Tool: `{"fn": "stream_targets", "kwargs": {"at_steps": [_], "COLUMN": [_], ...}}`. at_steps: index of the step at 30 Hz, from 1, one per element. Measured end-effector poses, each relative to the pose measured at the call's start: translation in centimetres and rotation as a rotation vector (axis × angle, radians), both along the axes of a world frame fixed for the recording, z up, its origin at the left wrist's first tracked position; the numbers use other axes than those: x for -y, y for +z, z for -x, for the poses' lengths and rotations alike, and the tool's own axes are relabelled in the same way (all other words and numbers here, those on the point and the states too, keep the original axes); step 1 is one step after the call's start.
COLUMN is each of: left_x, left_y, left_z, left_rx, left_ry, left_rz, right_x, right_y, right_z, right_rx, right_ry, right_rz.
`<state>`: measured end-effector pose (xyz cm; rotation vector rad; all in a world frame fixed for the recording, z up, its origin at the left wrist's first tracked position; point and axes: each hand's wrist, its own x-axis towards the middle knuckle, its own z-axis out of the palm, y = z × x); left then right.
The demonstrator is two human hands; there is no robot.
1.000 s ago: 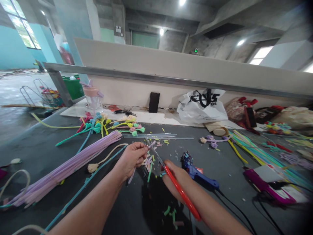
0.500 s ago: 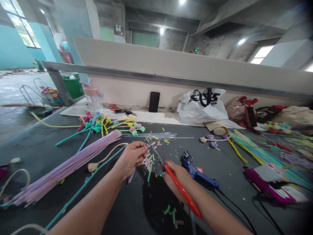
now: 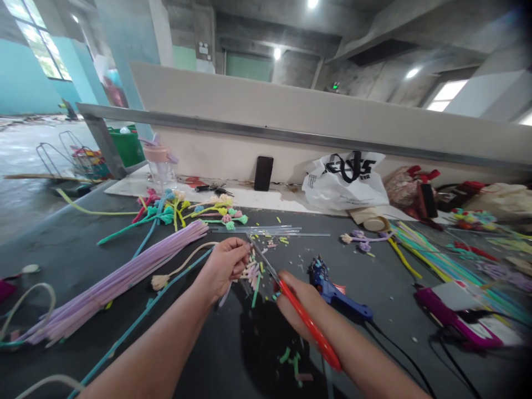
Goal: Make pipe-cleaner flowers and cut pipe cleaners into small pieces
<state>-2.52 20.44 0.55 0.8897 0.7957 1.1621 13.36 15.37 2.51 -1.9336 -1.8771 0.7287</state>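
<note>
Now, on my head-camera feed, the short lilac tip that poked out past the left fingertips half a second ago no longer shows, so I judge that a snip has gone through. The left hand (image 3: 226,263) is curled closed, thumb and forefinger pinching at the blade end, and a lilac chenille stem (image 3: 225,294) pokes out below the fist; most of it is hidden in the palm, so I can't tell its full shape. My right hand (image 3: 303,291) is wrapped around the red-handled scissors (image 3: 307,324), whose blades angle up to the left fingertips and look nearly together (whether they are fully shut is too fine to read from here). Under and beside the blade tips, small pastel offcuts (image 3: 251,272) lie scattered on the dark bench (image 3: 220,354); I can't pick out which, if any, is the fresh one. Otherwise little has shifted: the bundle of lilac chenille stems (image 3: 124,277) lies to the left, the clear glue sticks (image 3: 270,229) lie flat just beyond the hands, and the corded blue glue gun (image 3: 347,303) rests to the right of the scissors, apart from them.
</note>
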Motion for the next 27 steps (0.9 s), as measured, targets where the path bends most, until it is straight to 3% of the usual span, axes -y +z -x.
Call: {"fn": "stream_targets", "kwargs": {"at_steps": [6,12,27], "left_x": [0.1,0.0,0.1], "left_y": [0.2,0.3,0.3], "left_z": [-0.1,0.0,-0.1], "left_rx": [-0.009,-0.021,-0.047], "left_ry": [-0.030,-0.028,-0.035], "left_rz": [-0.013,0.013,0.020], "right_x": [-0.3,-0.1,-0.2], "right_y": [0.5,0.1,-0.3], "right_z": [-0.5,-0.5,0.0], "right_rx": [-0.100,-0.095,-0.015], "right_ry": [-0.091,0.015,-0.010], "right_rz": [0.075,0.049,-0.003]}}
